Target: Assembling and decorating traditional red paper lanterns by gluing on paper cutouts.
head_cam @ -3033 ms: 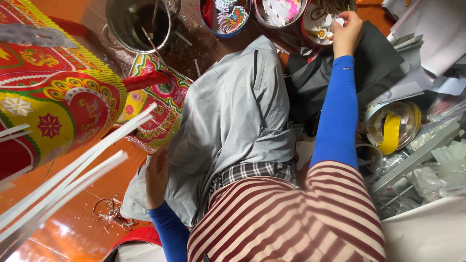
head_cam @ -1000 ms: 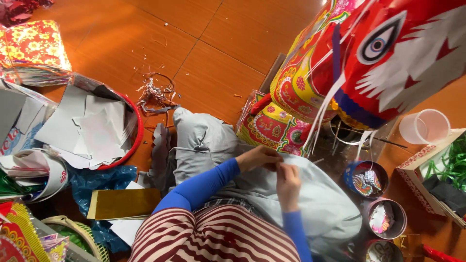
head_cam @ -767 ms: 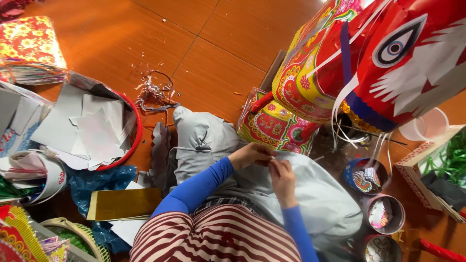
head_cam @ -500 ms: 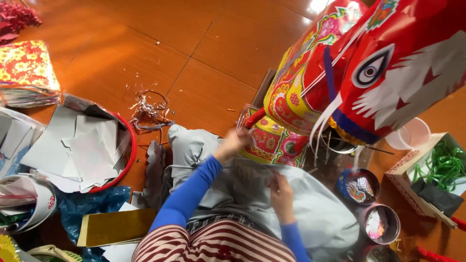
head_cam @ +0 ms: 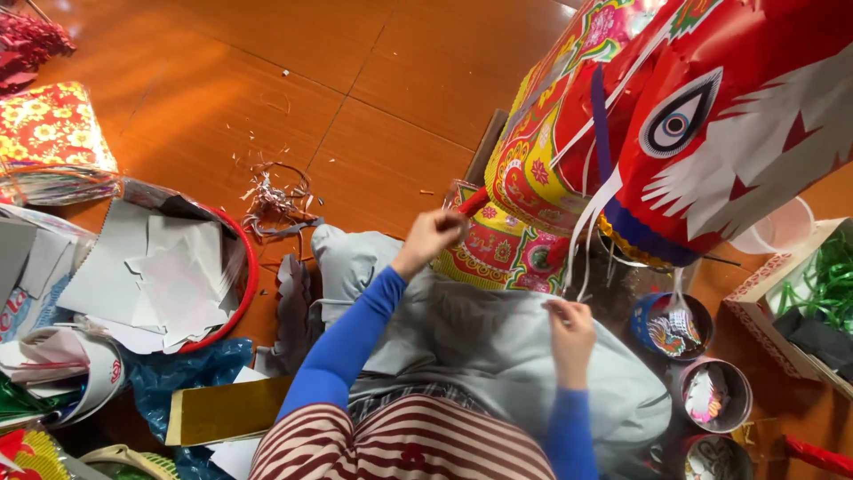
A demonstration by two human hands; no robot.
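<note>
A large paper animal figure (head_cam: 711, 116), red with a painted eye and white teeth, stands over a flowered yellow and red body (head_cam: 524, 178). My left hand (head_cam: 431, 240) reaches up on a blue sleeve, its fingers closed on the body's lower edge by a short red piece (head_cam: 474, 200). My right hand (head_cam: 569, 333) rests on the grey cloth (head_cam: 462, 329) over my lap. It pinches something thin and pale, apparently the end of a white paper strip (head_cam: 588, 227) hanging from the figure.
A red-rimmed basin (head_cam: 244, 284) of grey and white paper sheets sits at the left, beside a gold sheet (head_cam: 222, 409) and a blue bag (head_cam: 182, 373). Small bowls (head_cam: 671, 324) of patterned paper stand at the right, by a box (head_cam: 826, 293) of green strips. Paper scraps (head_cam: 275, 191) lie on the orange floor.
My left hand has risen from the lap cloth to the figure's lower edge. My right hand has stayed on the cloth. The view has tilted slightly.
</note>
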